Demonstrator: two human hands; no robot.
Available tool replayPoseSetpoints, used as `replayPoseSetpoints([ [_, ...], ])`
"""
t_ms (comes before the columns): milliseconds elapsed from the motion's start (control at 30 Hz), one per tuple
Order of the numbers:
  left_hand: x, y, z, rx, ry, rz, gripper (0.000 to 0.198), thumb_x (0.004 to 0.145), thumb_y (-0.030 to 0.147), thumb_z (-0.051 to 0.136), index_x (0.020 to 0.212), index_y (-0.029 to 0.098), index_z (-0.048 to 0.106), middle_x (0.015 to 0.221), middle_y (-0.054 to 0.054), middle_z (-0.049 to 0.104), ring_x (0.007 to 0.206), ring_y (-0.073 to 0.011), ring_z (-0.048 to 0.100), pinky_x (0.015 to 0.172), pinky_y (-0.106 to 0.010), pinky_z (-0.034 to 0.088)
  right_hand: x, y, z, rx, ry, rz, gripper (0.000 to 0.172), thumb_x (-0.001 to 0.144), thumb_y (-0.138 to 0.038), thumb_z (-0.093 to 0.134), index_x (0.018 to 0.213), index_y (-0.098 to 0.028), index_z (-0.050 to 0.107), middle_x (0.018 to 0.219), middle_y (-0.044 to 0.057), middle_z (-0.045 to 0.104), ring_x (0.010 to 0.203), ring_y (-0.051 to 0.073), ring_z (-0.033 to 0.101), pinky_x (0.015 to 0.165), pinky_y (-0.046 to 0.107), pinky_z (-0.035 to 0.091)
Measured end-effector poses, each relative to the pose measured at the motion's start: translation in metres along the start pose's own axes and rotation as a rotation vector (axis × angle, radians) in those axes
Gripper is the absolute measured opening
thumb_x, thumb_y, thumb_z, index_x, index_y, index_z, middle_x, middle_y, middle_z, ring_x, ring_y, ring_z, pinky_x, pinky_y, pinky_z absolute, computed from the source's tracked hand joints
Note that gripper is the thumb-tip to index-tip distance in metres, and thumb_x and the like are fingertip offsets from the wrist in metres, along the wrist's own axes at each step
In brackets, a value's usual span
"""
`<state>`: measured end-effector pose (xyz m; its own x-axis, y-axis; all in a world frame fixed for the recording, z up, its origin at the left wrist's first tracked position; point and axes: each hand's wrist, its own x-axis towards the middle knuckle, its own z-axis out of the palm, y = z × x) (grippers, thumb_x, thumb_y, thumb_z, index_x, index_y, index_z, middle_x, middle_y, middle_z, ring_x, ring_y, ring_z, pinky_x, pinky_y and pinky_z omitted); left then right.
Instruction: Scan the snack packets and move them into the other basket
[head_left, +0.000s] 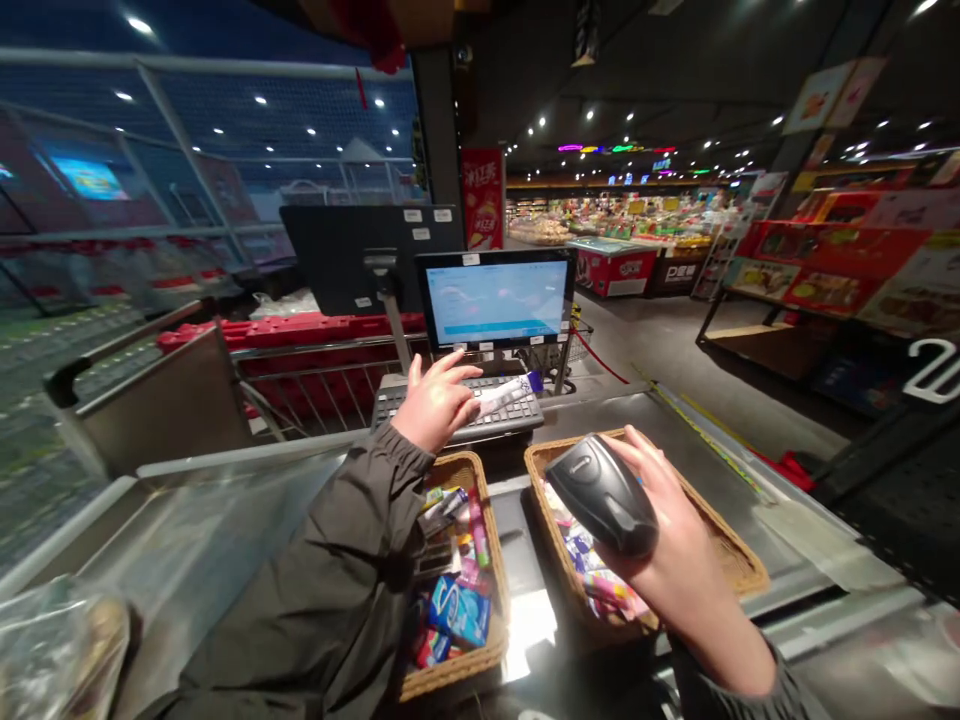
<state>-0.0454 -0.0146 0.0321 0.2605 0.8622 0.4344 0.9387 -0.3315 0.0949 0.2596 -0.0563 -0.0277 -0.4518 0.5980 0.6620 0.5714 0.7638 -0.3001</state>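
My left hand point(435, 402) rests over the grey keyboard point(459, 408) of a checkout till, fingers spread, holding nothing. A small white and purple tube point(510, 391) lies on the keyboard just right of that hand. My right hand point(671, 530) is wrapped round a black barcode scanner point(606, 493), held above the right wicker basket point(739, 560) of small packets. The till screen point(496, 299) glows pale blue behind the keyboard.
A second wicker basket point(484, 655) with gum and sweets sits under my left sleeve. A steel counter point(217, 520) spreads left; a bagged item point(52, 650) lies at the bottom left. Red trolleys point(300, 335) stand behind the till; shop shelves point(847, 270) fill the right.
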Motion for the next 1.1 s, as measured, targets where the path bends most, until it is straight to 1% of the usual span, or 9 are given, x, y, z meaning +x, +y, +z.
replayPoseSetpoints([
  [100, -0.020, -0.014, -0.014, 0.015, -0.012, -0.018, 0.030, 0.093, 0.030, 0.050, 0.070, 0.020, 0.067, 0.130, -0.004, 0.064, 0.140, -0.0316, 0.037, 0.111, -0.072, 0.005, 0.007, -0.018, 0.007, 0.015, -0.012, -0.065, 0.042, 0.080, -0.023, 0.059, 0.122, -0.019, 0.056, 0.136, 0.018, 0.051, 0.141, 0.042, 0.031, 0.108, 0.069, 0.034],
  [200, -0.037, -0.027, -0.024, 0.026, -0.016, -0.039, 0.030, 0.093, 0.030, 0.050, 0.071, 0.020, 0.067, 0.133, -0.005, 0.063, 0.141, -0.0323, 0.036, 0.111, -0.072, 0.004, 0.012, -0.032, 0.015, 0.027, -0.029, -0.093, 0.047, 0.077, -0.021, 0.059, 0.124, -0.020, 0.054, 0.136, 0.017, 0.052, 0.141, 0.042, 0.032, 0.107, 0.070, 0.033],
  [300, -0.052, -0.038, -0.033, 0.040, -0.022, -0.057, 0.029, 0.092, 0.030, 0.049, 0.073, 0.020, 0.068, 0.137, -0.005, 0.060, 0.143, -0.0331, 0.032, 0.111, -0.072, 0.003, 0.016, -0.043, 0.023, 0.047, -0.060, -0.120, 0.048, 0.077, -0.020, 0.058, 0.125, -0.020, 0.055, 0.137, 0.016, 0.052, 0.142, 0.041, 0.031, 0.108, 0.071, 0.032],
  [533, -0.076, -0.055, -0.047, 0.073, -0.020, -0.082, 0.031, 0.093, 0.031, 0.047, 0.074, 0.021, 0.070, 0.143, -0.005, 0.055, 0.145, -0.0339, 0.027, 0.111, -0.073, 0.002, 0.019, -0.065, 0.033, 0.053, -0.132, -0.146, 0.049, 0.080, -0.022, 0.056, 0.129, -0.022, 0.054, 0.131, 0.015, 0.057, 0.139, 0.038, 0.037, 0.108, 0.068, 0.034],
  [633, -0.083, -0.059, -0.048, 0.080, -0.033, -0.090, 0.031, 0.093, 0.031, 0.047, 0.074, 0.020, 0.070, 0.142, -0.006, 0.055, 0.145, -0.0337, 0.028, 0.110, -0.073, 0.004, 0.019, -0.071, 0.034, 0.055, -0.142, -0.155, 0.046, 0.080, -0.024, 0.057, 0.126, -0.022, 0.055, 0.131, 0.015, 0.057, 0.139, 0.039, 0.037, 0.109, 0.068, 0.033],
  [733, -0.092, -0.066, -0.041, 0.074, -0.039, -0.109, 0.031, 0.092, 0.029, 0.048, 0.071, 0.019, 0.068, 0.138, -0.006, 0.059, 0.144, -0.0327, 0.030, 0.111, -0.072, 0.003, 0.017, -0.073, 0.035, 0.054, -0.141, -0.138, 0.047, 0.077, -0.023, 0.058, 0.124, -0.021, 0.054, 0.132, 0.015, 0.056, 0.139, 0.039, 0.037, 0.109, 0.069, 0.031],
  [833, -0.106, -0.076, -0.026, 0.047, -0.085, -0.139, 0.028, 0.091, 0.029, 0.049, 0.073, 0.021, 0.069, 0.134, -0.006, 0.062, 0.142, -0.0311, 0.034, 0.111, -0.071, 0.004, 0.014, -0.073, 0.036, 0.052, -0.154, -0.117, 0.050, 0.074, -0.020, 0.058, 0.124, -0.021, 0.053, 0.132, 0.015, 0.056, 0.139, 0.039, 0.037, 0.110, 0.069, 0.031],
  [1000, -0.139, -0.090, 0.003, 0.011, -0.229, -0.210, 0.023, 0.090, 0.027, 0.051, 0.076, 0.022, 0.069, 0.133, -0.005, 0.063, 0.141, -0.0306, 0.037, 0.112, -0.070, 0.005, 0.010, -0.072, 0.040, 0.062, -0.181, -0.114, 0.046, 0.076, -0.021, 0.057, 0.122, -0.020, 0.054, 0.130, 0.015, 0.056, 0.139, 0.040, 0.037, 0.108, 0.067, 0.034],
  [1100, -0.163, -0.094, 0.019, -0.033, -0.334, -0.213, 0.021, 0.089, 0.026, 0.052, 0.079, 0.022, 0.070, 0.134, -0.005, 0.062, 0.141, -0.0313, 0.036, 0.111, -0.071, 0.006, 0.009, -0.072, 0.042, 0.060, -0.182, -0.107, 0.043, 0.077, -0.024, 0.058, 0.120, -0.021, 0.054, 0.129, 0.015, 0.057, 0.137, 0.040, 0.039, 0.108, 0.068, 0.034],
])
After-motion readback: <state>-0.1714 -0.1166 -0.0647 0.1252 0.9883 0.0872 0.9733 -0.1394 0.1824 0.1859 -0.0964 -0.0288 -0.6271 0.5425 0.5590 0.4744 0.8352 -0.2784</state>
